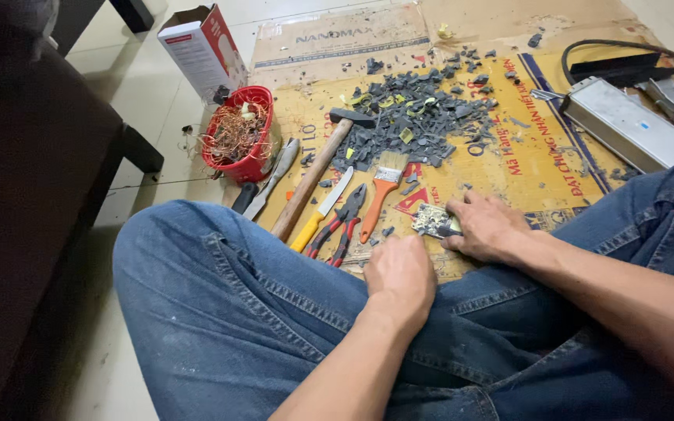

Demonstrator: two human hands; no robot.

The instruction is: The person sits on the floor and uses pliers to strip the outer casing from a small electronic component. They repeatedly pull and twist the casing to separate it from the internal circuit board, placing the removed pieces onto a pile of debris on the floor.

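My right hand [489, 226] rests on the cardboard sheet [540, 156], its fingertips gripping the edge of a small pale circuit board [433, 221]. My left hand [399, 273] is curled into a fist just left of the board, above my jeans-clad leg [228, 296]. I see only the back of the fist, and nothing shows in it. Just beyond the fist lie red-handled pliers [341, 226] and an orange-handled paintbrush [380, 191].
A yellow-handled knife [321, 210], a wooden hammer [313, 175] and a grey blade [271, 181] lie to the left. A red basket of copper wire [243, 132] and a white box [200, 47] stand farther back. A pile of dark broken pieces [415, 117] is behind the tools. A metal casing [626, 125] is at right.
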